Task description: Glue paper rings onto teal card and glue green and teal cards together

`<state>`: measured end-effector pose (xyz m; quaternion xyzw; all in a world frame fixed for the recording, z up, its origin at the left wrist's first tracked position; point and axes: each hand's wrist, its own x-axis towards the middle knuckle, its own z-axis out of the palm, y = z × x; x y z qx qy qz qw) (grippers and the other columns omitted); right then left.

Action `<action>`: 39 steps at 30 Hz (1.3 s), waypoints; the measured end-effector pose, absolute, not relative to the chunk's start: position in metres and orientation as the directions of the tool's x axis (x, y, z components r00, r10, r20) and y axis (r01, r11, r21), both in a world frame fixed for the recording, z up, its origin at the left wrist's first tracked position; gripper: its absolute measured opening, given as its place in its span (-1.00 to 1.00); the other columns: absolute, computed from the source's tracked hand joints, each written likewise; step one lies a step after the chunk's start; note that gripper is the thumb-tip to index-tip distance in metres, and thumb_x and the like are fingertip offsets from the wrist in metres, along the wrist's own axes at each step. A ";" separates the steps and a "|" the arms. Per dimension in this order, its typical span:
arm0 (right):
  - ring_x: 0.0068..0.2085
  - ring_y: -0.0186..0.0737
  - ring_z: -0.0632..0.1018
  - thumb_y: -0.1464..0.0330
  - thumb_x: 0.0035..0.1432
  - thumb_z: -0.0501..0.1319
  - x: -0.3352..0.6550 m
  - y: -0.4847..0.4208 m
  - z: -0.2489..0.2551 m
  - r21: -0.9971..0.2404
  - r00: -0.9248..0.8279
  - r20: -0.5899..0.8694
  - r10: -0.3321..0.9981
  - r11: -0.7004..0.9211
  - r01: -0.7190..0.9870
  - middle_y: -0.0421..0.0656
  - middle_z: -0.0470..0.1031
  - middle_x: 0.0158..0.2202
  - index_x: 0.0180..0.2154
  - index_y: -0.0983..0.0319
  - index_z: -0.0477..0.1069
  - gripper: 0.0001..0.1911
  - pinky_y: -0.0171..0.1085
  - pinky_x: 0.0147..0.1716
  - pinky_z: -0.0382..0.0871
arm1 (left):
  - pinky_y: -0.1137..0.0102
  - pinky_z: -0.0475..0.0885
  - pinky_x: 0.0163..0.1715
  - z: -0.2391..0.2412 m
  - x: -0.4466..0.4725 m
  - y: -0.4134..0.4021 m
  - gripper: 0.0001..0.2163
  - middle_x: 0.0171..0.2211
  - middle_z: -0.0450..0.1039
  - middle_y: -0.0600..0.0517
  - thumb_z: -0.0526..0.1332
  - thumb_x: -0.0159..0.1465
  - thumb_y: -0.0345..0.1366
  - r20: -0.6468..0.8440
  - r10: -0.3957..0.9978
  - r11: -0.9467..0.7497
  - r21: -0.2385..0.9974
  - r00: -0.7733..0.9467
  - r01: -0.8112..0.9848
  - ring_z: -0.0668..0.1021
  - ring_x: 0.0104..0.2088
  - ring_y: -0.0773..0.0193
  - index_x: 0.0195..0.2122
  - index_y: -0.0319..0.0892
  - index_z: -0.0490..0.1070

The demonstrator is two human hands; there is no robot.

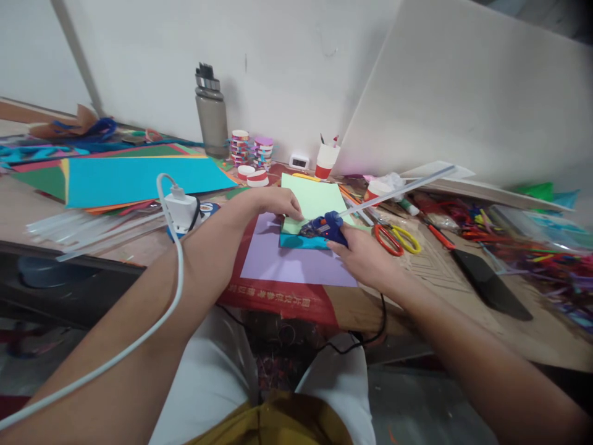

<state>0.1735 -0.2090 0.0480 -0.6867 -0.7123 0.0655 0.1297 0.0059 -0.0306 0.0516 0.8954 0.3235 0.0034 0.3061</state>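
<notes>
My right hand (pixel 361 253) grips a blue hot glue gun (pixel 324 227) with a long clear glue stick (pixel 398 190) poking out of its back. The nozzle points left at the edge of a light green paper sheet (pixel 315 199). My left hand (pixel 278 203) is curled, fingers pressing down on that green sheet next to the nozzle. A teal paper piece (pixel 299 242) lies under the gun, on a lilac sheet (pixel 287 259) spread over a red mat (pixel 273 296).
Coloured paper sheets (pixel 139 176) lie at the left. A grey bottle (pixel 210 114), tape rolls (pixel 252 151) and a cup (pixel 327 161) stand by the wall. Scissors (pixel 398 238), a black phone (pixel 491 284) and pipe cleaners (pixel 546 247) are at the right. A white cable (pixel 171 290) crosses my left arm.
</notes>
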 end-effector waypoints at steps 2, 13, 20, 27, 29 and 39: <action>-0.18 -0.04 0.49 0.28 0.21 0.05 0.182 -0.212 0.049 -0.260 -0.006 0.101 0.995 0.032 0.965 0.04 0.51 -0.18 -0.15 0.27 0.34 -0.76 -0.26 -0.32 0.23 | 0.45 0.20 -0.48 0.051 0.006 -0.029 -0.68 -0.55 0.44 0.03 0.27 -0.02 -0.11 -0.194 0.592 -0.603 0.538 0.783 0.589 0.35 -0.53 0.37 -0.36 -0.24 0.59; -0.15 -0.08 0.49 0.30 0.19 0.08 0.162 -0.207 0.052 -0.350 -0.092 0.103 0.990 0.123 0.929 0.00 0.52 -0.15 -0.16 0.25 0.36 -0.77 -0.26 -0.27 0.26 | 0.44 0.21 -0.48 0.050 0.005 -0.029 -0.70 -0.60 0.40 0.05 0.25 0.00 -0.11 -0.211 0.573 -0.605 0.543 0.792 0.582 0.35 -0.56 0.37 -0.37 -0.22 0.59; -0.18 -0.07 0.50 0.29 0.19 0.07 0.164 -0.208 0.055 -0.322 -0.051 0.063 0.997 0.068 0.944 0.01 0.52 -0.19 -0.16 0.25 0.35 -0.77 -0.26 -0.32 0.25 | 0.48 0.20 -0.49 0.050 0.006 -0.027 -0.69 -0.55 0.44 0.04 0.24 0.01 -0.10 -0.179 0.573 -0.654 0.489 0.800 0.578 0.36 -0.53 0.39 -0.34 -0.22 0.58; -0.21 -0.08 0.49 0.28 0.19 0.06 0.153 -0.203 0.053 -0.328 -0.085 0.093 0.992 0.112 0.938 0.00 0.52 -0.22 -0.20 0.24 0.34 -0.79 -0.27 -0.35 0.22 | 0.47 0.20 -0.54 0.052 0.005 -0.033 -0.74 -0.62 0.38 0.06 0.21 0.02 -0.23 -0.192 0.579 -0.625 0.519 0.793 0.582 0.34 -0.58 0.39 -0.34 -0.23 0.58; -0.23 -0.08 0.49 0.28 0.19 0.06 0.154 -0.202 0.053 -0.332 -0.084 0.090 0.992 0.110 0.937 0.00 0.52 -0.22 -0.21 0.25 0.34 -0.79 -0.27 -0.35 0.21 | 0.47 0.20 -0.55 0.053 0.006 -0.035 -0.75 -0.62 0.38 0.07 0.20 0.02 -0.24 -0.187 0.583 -0.624 0.520 0.791 0.583 0.34 -0.59 0.39 -0.35 -0.24 0.58; -0.18 -0.13 0.49 0.35 0.18 0.09 0.156 -0.203 0.052 -0.394 -0.122 0.127 0.984 0.163 0.905 -0.02 0.52 -0.16 -0.15 0.26 0.37 -0.78 -0.28 -0.25 0.26 | 0.45 0.21 -0.53 0.051 0.006 -0.033 -0.79 -0.62 0.39 0.05 0.21 0.00 -0.23 -0.190 0.580 -0.613 0.539 0.792 0.578 0.34 -0.58 0.38 -0.43 -0.21 0.58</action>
